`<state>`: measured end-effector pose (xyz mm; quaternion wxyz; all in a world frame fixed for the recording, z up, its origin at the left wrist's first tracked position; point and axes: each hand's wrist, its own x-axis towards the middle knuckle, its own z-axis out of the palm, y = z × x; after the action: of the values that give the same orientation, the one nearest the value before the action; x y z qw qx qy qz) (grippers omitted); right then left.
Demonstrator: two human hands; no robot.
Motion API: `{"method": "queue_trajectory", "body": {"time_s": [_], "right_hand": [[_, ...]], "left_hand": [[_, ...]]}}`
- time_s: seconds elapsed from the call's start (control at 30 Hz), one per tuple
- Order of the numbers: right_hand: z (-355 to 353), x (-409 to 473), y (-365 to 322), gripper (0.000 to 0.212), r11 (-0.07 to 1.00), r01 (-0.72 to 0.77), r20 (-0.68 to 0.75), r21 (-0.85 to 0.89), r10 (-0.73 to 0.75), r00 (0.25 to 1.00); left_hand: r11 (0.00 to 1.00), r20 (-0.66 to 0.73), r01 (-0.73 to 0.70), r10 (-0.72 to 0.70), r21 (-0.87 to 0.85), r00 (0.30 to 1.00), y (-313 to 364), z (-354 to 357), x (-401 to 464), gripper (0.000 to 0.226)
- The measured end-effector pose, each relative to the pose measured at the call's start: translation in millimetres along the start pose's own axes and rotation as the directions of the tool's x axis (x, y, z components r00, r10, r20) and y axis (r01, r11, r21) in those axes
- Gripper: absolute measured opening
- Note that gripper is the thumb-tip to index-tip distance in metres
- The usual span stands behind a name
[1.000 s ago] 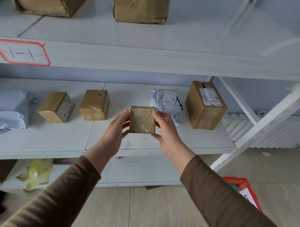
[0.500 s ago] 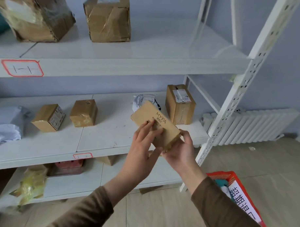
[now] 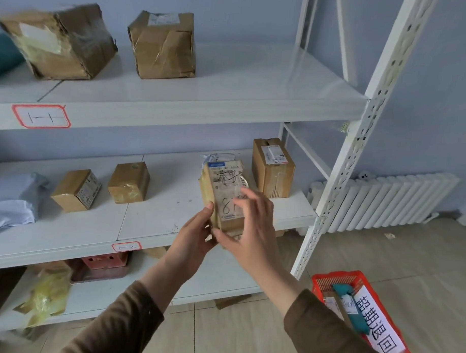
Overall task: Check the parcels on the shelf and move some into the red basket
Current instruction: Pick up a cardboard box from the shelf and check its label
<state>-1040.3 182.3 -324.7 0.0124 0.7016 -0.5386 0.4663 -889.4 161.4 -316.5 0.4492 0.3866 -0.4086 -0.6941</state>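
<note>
The held parcel [image 3: 224,194] is a small brown cardboard box, stood upright in front of the middle shelf [image 3: 151,215]; its facing side carries a shipping label with a blue strip at the top and black handwritten marks. The left hand [image 3: 191,237] grips its lower left edge, thumb up along the side, fingers curled beneath; the right hand [image 3: 247,229] holds the lower right corner, thumb under the base, its fingers [image 3: 245,198] loosely spread across the label.

The shelf unit is white, with perforated uprights [image 3: 360,143]; the wall is pale blue, the floor is beige tile, and a white radiator [image 3: 392,200] stands at 3 o'clock from the parcel.

Count, upper shelf [image 3: 203,96]: two large crumpled taped boxes, one at 10 o'clock [image 3: 59,42] and one at 11 o'clock [image 3: 163,46].

Count, middle shelf: three cardboard boxes, namely a tall box [image 3: 273,167] at 2 o'clock and two small boxes at 9 o'clock [image 3: 128,183] [image 3: 77,190]; one grey poly bag [image 3: 11,200] at far 9 o'clock; one further soft package is partly hidden behind the held parcel.

Lower shelf: one yellow plastic bag [image 3: 47,294] at 8 o'clock; a reddish crate [image 3: 104,263] beside it.

The red basket [image 3: 336,279] sits on the floor at 4 o'clock, well apart from the parcel; it bears a white sign with black characters and holds several parcels, the number not discernible.
</note>
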Motion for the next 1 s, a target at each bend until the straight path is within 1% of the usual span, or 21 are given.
{"method": "queue_trajectory", "body": {"time_s": [0.07, 0.13, 0.2, 0.27, 0.3, 0.37, 0.4, 0.43, 0.47, 0.5, 0.57, 0.7, 0.73, 0.77, 0.83, 0.9, 0.97, 1.0], "right_hand": [[-1.5, -1.8, -1.3, 0.063, 0.994, 0.080, 0.016, -0.076, -0.079, 0.997], [-2.2, -4.1, -1.5, 0.062, 0.988, 0.119, 0.052, -0.098, -0.114, 0.992], [-1.9, -6.5, 0.2, 0.065, 0.985, 0.149, 0.093, -0.089, -0.141, 0.986], [-2.4, -9.3, 1.4, 0.068, 0.989, 0.148, 0.079, -0.012, -0.147, 0.986], [-2.4, -10.8, 2.7, 0.071, 0.992, 0.110, 0.046, 0.064, -0.113, 0.993], [-1.7, -13.7, 7.6, 0.080, 0.961, -0.043, 0.005, 0.275, 0.044, 0.999], [-1.9, -14.8, 11.1, 0.083, 0.915, -0.139, 0.039, 0.380, 0.135, 0.990], [-2.0, -15.4, 15.9, 0.084, 0.857, -0.234, 0.111, 0.459, 0.206, 0.972], [-2.2, -16.6, 21.9, 0.081, 0.814, -0.304, 0.193, 0.495, 0.238, 0.952], [-3.3, -17.9, 27.1, 0.078, 0.808, -0.342, 0.253, 0.480, 0.246, 0.936], [-6.4, -21.1, 36.3, 0.074, 0.858, -0.338, 0.305, 0.386, 0.227, 0.925], [-10.5, -23.3, 42.7, 0.078, 0.910, -0.255, 0.303, 0.325, 0.155, 0.940], [-9.3, -24.0, 44.0, 0.078, 0.920, -0.232, 0.297, 0.317, 0.136, 0.945], [-8.5, -24.1, 44.4, 0.077, 0.919, -0.226, 0.298, 0.322, 0.128, 0.946], [-7.1, -21.7, 41.9, 0.075, 0.881, -0.282, 0.336, 0.379, 0.153, 0.929], [-5.8, -14.3, 34.2, 0.071, 0.773, -0.427, 0.436, 0.470, 0.217, 0.873], [-0.4, -5.4, 26.8, 0.066, 0.647, -0.559, 0.525, 0.518, 0.276, 0.805], [4.0, -1.1, 24.5, 0.062, 0.606, -0.604, 0.555, 0.518, 0.299, 0.776]], "left_hand": [[1.000, 0.033, 0.004, -0.004, 0.000, 0.999, -2.0, -2.2, 0.6, 0.060], [1.000, 0.051, 0.019, -0.020, 0.010, 0.998, -4.6, -5.0, 1.8, 0.062], [1.000, 0.060, 0.022, -0.023, 0.021, 0.998, -5.8, -7.2, 3.1, 0.057], [1.000, 0.047, 0.008, -0.008, 0.008, 0.999, -7.1, -10.0, 4.9, 0.054], [1.000, 0.045, -0.008, 0.008, -0.005, 0.999, -7.2, -11.3, 5.1, 0.056], [0.998, 0.054, -0.060, 0.060, -0.001, 0.997, -6.2, -14.5, 5.9, 0.064], [0.995, 0.070, -0.095, 0.093, 0.029, 0.993, -4.5, -15.8, 5.5, 0.071], [0.987, 0.093, -0.138, 0.130, 0.079, 0.987, -2.6, -17.3, 4.8, 0.077], [0.974, 0.122, -0.179, 0.162, 0.142, 0.979, -0.8, -19.0, 4.1, 0.084], [0.951, 0.155, -0.220, 0.189, 0.216, 0.970, 1.6, -19.7, 2.5, 0.089], [0.879, 0.212, -0.306, 0.242, 0.366, 0.947, 5.0, -20.7, -0.4, 0.093], [0.694, 0.211, -0.412, 0.360, 0.590, 0.909, 5.7, -21.4, -3.5, 0.086], [0.679, 0.212, -0.416, 0.366, 0.605, 0.906, 4.9, -22.9, -3.9, 0.086], [0.702, 0.208, -0.395, 0.341, 0.592, 0.917, 4.2, -26.2, -3.6, 0.086], [0.829, 0.199, -0.290, 0.219, 0.478, 0.955, 5.8, -32.8, -3.9, 0.084], [0.924, 0.197, -0.181, 0.119, 0.337, 0.973, 7.4, -40.5, -3.4, 0.073], [0.969, 0.163, -0.102, 0.066, 0.226, 0.984, 8.4, -46.2, -1.8, 0.060], [0.979, 0.125, -0.070, 0.046, 0.191, 0.991, 9.0, -48.4, -0.2, 0.052]]}}
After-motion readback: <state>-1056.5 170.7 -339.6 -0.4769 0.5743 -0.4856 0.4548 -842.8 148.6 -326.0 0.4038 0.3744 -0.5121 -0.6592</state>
